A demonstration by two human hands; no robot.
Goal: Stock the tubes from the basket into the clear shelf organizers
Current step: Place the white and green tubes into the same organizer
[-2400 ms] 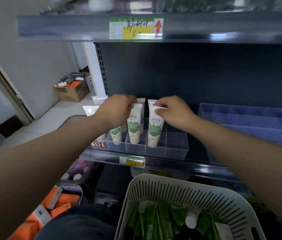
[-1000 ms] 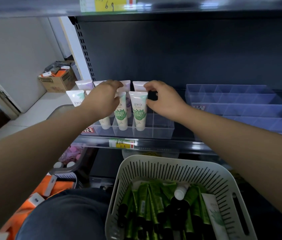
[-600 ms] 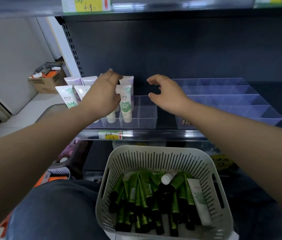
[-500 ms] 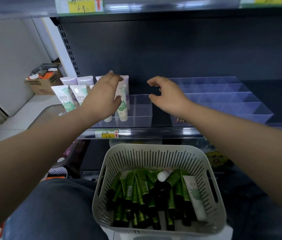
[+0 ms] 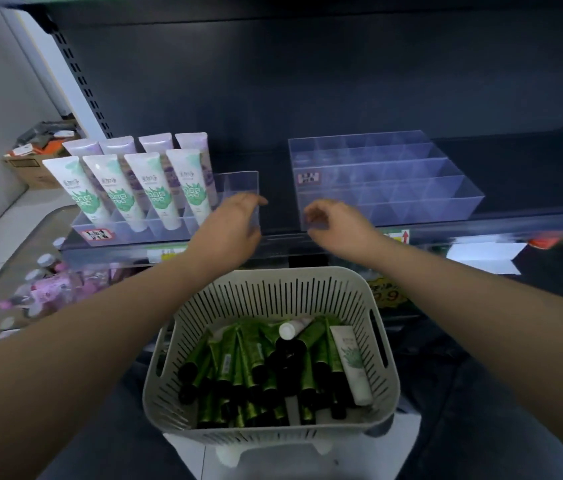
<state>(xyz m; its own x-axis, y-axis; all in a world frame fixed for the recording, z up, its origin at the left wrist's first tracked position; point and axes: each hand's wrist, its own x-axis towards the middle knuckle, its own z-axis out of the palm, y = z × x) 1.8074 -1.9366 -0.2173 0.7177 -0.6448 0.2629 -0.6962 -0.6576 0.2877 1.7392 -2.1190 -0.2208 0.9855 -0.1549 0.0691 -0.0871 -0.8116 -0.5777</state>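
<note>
A pale slotted basket (image 5: 307, 285) in front of me holds several green tubes (image 5: 242, 362) with black caps and a white tube (image 5: 351, 365) along its right side. On the shelf, the left clear organizer (image 5: 238, 183) holds white-and-green tubes (image 5: 155, 188) in front and lilac tubes (image 5: 155, 143) behind. The right clear organizer (image 5: 446, 188) has bare compartments. My left hand (image 5: 231, 228) hovers by the left organizer's right end, fingers relaxed, holding nothing. My right hand (image 5: 337, 225) hangs loosely curled and empty before the right organizer's left corner.
A dark shelf edge (image 5: 273, 242) with price tags runs between the organizers and the basket. A lower tier at left carries pink bottles (image 5: 51, 285). A cardboard box (image 5: 38, 157) sits on the floor far left. My lap lies under the basket.
Both hands let go of the standing tubes and drew back toward the shelf edge. The view tilted down, showing more of the basket.
</note>
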